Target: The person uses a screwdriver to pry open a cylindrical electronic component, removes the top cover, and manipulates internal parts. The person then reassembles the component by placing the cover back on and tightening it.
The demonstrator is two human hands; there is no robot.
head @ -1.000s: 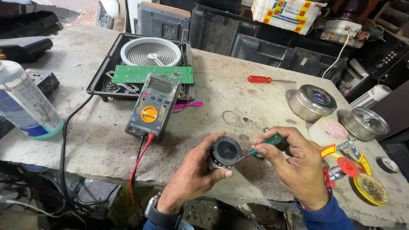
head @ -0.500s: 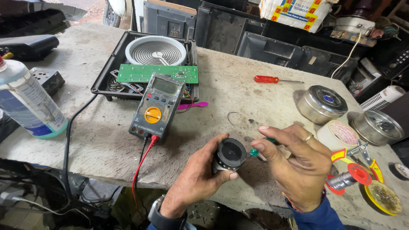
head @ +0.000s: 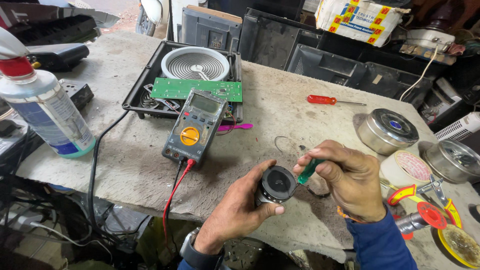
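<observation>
My left hand [head: 239,210] grips a small round black speaker-like part [head: 276,184], its open face turned up, just above the front edge of the workbench [head: 125,165]. My right hand [head: 350,180] holds a green-handled screwdriver [head: 309,171] with its tip at the part's right rim. A grey multimeter with an orange dial [head: 195,126] lies to the left, its red and black leads [head: 175,195] hanging over the bench edge.
An opened induction cooktop with coil and green circuit board [head: 192,75] lies behind the meter. A spray bottle [head: 42,105] stands at the left. A red screwdriver [head: 330,100], metal tins [head: 387,131], a tape roll [head: 407,167] and red pliers [head: 420,195] lie at the right.
My view has shifted slightly. My right hand has turned the green screwdriver, bringing its tip against the part's rim. My left hand keeps its hold on the round part.
</observation>
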